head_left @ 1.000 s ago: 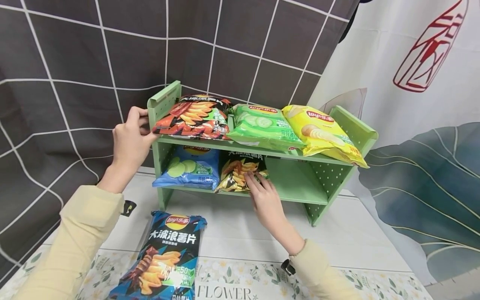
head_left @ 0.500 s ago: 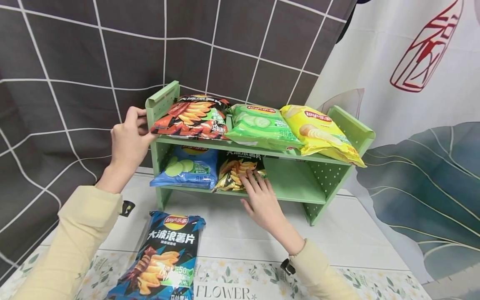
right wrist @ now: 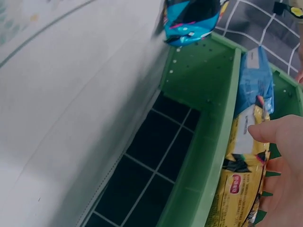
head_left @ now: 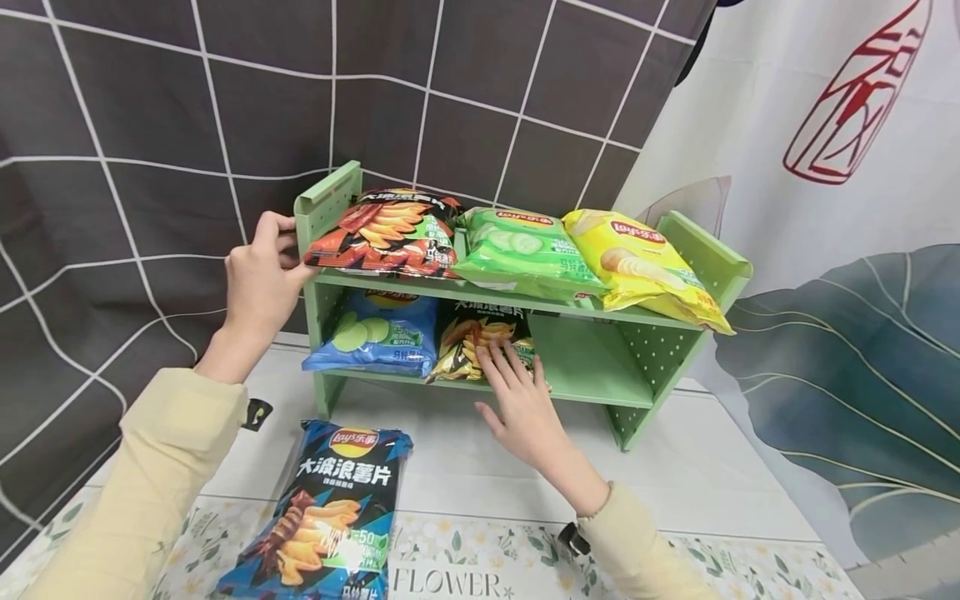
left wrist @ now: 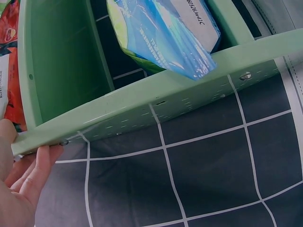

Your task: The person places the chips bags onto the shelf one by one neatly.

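A green two-tier shelf rack (head_left: 596,358) stands on the table. My left hand (head_left: 262,275) grips its left side panel, thumb in front and fingers behind the outer face; in the left wrist view the fingers (left wrist: 41,165) lie along that outer face. On the lower tier is a black-and-gold chip bag (head_left: 457,354), and the straight, spread fingers of my right hand (head_left: 525,408) rest on its front. The thumb points away to the left. A blue chip bag (head_left: 386,333) lies directly to the left of it, on the same tier.
Red (head_left: 390,237), green (head_left: 525,254) and yellow (head_left: 652,267) chip bags line the upper tier; the yellow one overhangs the front edge. A large dark-blue chip bag (head_left: 330,508) lies on the table in front. A dark grid curtain (head_left: 262,100) hangs behind.
My right hand's fingers have spread apart and its thumb has swung out to the left. The left hand has stayed at the side panel; the bags look nearly unmoved.
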Available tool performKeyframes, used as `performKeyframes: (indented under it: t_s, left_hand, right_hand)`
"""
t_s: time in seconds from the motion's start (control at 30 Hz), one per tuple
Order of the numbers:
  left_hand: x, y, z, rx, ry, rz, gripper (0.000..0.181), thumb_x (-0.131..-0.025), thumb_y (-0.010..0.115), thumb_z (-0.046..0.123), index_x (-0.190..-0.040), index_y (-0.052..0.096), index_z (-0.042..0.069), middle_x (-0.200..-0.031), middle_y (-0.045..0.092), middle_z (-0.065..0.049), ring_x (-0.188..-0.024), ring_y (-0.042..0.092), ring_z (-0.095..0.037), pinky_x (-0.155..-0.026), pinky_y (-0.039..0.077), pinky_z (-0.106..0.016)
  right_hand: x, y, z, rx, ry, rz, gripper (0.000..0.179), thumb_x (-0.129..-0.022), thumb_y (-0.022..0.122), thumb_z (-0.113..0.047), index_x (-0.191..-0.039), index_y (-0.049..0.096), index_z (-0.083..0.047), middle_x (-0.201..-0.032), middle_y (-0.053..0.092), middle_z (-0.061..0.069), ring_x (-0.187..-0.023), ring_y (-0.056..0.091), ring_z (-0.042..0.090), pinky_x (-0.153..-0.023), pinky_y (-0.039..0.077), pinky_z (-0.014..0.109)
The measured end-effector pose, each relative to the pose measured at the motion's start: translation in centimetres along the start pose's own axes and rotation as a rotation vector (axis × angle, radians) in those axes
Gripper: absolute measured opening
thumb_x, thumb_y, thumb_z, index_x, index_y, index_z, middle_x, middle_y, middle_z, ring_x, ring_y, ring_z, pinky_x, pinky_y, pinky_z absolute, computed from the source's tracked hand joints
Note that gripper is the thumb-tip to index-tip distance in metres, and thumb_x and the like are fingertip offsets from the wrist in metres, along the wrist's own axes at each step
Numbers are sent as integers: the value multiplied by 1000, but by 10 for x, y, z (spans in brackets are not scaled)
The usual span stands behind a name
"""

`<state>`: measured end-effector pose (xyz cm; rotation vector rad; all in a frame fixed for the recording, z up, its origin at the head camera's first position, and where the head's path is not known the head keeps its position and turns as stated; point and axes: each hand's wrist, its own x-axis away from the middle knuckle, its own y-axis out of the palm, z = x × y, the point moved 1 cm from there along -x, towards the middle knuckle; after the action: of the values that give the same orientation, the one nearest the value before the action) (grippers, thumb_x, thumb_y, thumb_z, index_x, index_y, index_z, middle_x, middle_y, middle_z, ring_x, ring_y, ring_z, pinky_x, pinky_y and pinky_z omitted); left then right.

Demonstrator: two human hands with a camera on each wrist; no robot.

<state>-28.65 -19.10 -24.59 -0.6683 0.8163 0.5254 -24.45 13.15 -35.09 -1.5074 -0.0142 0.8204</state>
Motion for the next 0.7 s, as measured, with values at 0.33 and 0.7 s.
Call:
performKeyframes:
  t_s: [0.33,0.7]
  left_hand:
    - [0,1,-1,-4,3,8,40,-81,74,5,-114,53,-5,-110,68,-24,-85,71,-40,-79,53,-51]
    - [0,0,0,-3,-7,-3,41,-82,73,5,-115,52,-5,-111,68,-24,-86,71,-40,-80,53,-51]
  right_hand:
    - [8,-4,-15,-64,-15,8,76,-90,65,-33,-152,26,-12,-157,27,14,-148,19,32,-112,17,65]
    - [18,3,-45,-99,-106,150,74,-88,65,-33,-149,33,-8,-157,28,15,-148,21,31,-112,21,63]
